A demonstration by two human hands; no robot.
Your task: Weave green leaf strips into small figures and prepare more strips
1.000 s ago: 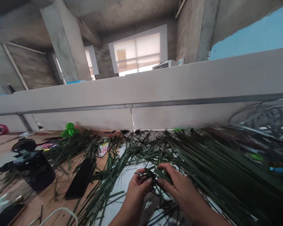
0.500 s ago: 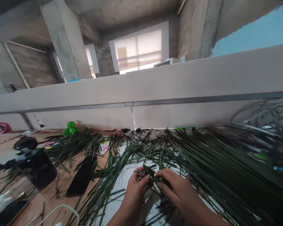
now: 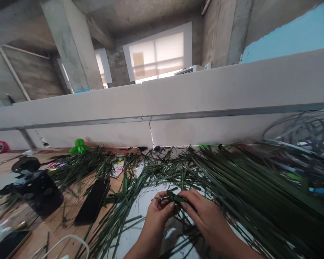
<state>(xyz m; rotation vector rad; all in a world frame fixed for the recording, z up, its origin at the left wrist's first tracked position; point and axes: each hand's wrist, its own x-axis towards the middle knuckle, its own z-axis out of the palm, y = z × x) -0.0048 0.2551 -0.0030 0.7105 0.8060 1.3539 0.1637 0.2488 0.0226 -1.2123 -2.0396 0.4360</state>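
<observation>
Covering much of my brown wooden bench (image 3: 58, 230), long dark-green leaf strips (image 3: 259, 187) lie as before, around a flat white surface (image 3: 129, 235). Above it, my left hand (image 3: 158, 214) and right hand (image 3: 206, 214) pinch a small folded dark-green leaf piece (image 3: 173, 196) between them, right thumb and forefinger closer together than a second ago.

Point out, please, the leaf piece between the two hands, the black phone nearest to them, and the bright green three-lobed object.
Leaf piece (image 3: 175, 196): head view, its visible middle.
Black phone (image 3: 92, 202): head view, middle of upper face.
Green object (image 3: 80, 147): head view, its middle.
</observation>
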